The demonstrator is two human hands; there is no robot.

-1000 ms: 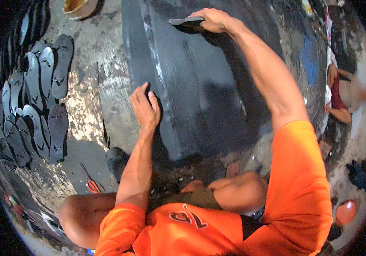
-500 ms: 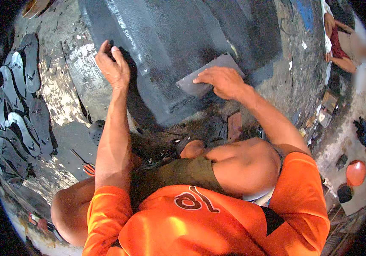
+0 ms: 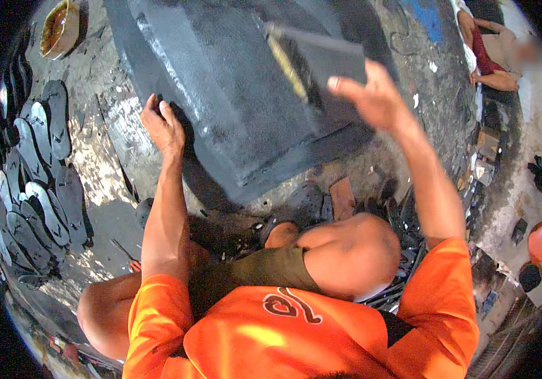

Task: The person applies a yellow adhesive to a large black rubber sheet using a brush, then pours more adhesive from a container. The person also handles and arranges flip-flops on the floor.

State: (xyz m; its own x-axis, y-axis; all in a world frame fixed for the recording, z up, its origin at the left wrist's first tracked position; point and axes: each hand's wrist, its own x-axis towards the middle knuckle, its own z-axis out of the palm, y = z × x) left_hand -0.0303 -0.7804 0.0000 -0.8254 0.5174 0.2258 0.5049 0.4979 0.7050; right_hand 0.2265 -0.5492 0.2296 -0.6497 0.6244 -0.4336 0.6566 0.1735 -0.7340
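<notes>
Right hand [image 3: 364,81]: closed on a flat grey plate [image 3: 340,63], taken at its right end with the thumb standing out over the near side. The plate is held tilted over the upper right part of a large black sheet [image 3: 233,82]. Both are blurred here; the pale yellow streak [image 3: 288,66] at the plate's left could be adhesive or only glare.

Left hand [image 3: 165,129]: fingers curled, at the sheet's left edge. Cannot tell whether the fingertips pinch that edge or merely rest by it.

Sheet: lies flat in front of the crossed legs, near edge slanting, a glossy streak running along its left side. Surroundings: thong sandals [image 3: 56,123] in rows to the left, a tub [image 3: 72,35] with amber residue beyond them, scissors [image 3: 127,252] near the left knee.

Handling (judged): plate light, thin, fairly stiff; best held by the end or edge away from the sheet, thumb against fingers. Sheet likely flexible, rubbery, heavier as a whole, perhaps tacky or slick along the shiny band; steady it at the dull outer margin. Neither looks fragile.
</notes>
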